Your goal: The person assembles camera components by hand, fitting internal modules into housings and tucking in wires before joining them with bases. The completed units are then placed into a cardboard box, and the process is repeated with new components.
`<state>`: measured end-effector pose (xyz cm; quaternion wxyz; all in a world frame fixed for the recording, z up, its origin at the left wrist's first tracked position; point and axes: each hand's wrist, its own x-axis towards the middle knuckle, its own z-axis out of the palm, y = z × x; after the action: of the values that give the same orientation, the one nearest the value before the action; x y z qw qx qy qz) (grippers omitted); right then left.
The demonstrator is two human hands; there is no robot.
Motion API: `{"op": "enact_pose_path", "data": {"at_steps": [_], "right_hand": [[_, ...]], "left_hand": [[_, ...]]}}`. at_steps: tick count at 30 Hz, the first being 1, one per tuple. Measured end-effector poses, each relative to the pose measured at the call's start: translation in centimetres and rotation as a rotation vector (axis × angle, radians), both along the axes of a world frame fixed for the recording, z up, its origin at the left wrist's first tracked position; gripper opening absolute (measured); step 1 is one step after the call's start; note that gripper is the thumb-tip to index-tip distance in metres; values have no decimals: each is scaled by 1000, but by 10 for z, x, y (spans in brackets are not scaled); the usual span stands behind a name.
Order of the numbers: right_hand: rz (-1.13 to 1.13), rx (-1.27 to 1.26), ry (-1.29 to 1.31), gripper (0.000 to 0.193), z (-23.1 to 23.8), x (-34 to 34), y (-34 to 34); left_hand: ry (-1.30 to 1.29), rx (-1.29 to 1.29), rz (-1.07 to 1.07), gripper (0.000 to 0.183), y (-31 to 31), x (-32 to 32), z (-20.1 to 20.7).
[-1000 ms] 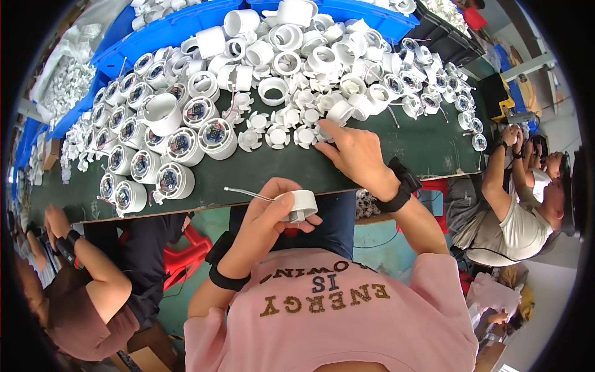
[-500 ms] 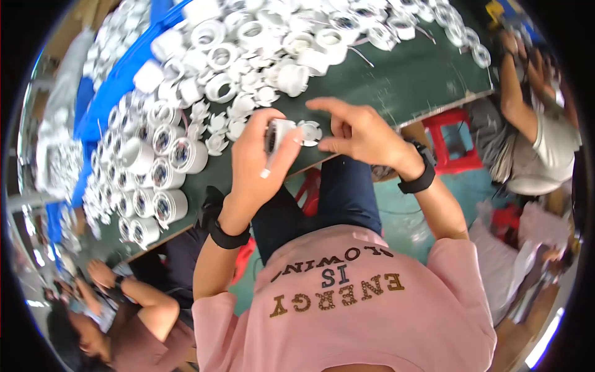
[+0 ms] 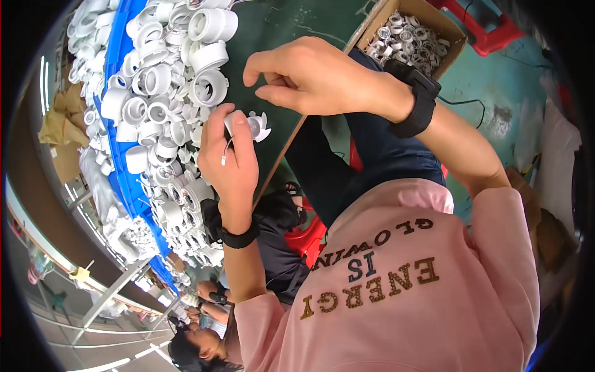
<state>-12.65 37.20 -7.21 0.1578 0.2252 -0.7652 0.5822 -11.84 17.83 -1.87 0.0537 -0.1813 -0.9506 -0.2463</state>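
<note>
My left hand [image 3: 226, 164] is closed around a small white round housing [image 3: 238, 122], with a short thin lead hanging below the fingers. Right beside that housing is a white disc with prongs [image 3: 259, 126]. I cannot tell whether the disc is touching it or lies on the table behind. My right hand [image 3: 313, 77] hovers just above and to the right, thumb and index finger apart, nothing visible between them. Past my left fingers, white plastic rings [image 3: 209, 88] lie heaped on the dark green table [image 3: 273, 34].
A blue divider [image 3: 118, 56] runs along the heap, with more white parts beyond it. To the right stands a cardboard box [image 3: 449, 40] of small white pieces, near a red stool [image 3: 496, 37]. Another person [image 3: 198, 344] sits at the lower left.
The view has turned, so the heap now stands at the left and the cardboard box shows at the upper right. My left hand still holds the housing; the right stays open close by.
</note>
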Motion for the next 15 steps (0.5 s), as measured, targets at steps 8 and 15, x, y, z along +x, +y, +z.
{"op": "enact_pose_path", "data": {"at_steps": [8, 15], "right_hand": [[39, -27, 12, 14, -2, 3, -5], [34, -23, 0, 13, -2, 2, -4]], "left_hand": [[-6, -90, 23, 21, 3, 3, 1], [54, -45, -35, 21, 3, 2, -1]]}}
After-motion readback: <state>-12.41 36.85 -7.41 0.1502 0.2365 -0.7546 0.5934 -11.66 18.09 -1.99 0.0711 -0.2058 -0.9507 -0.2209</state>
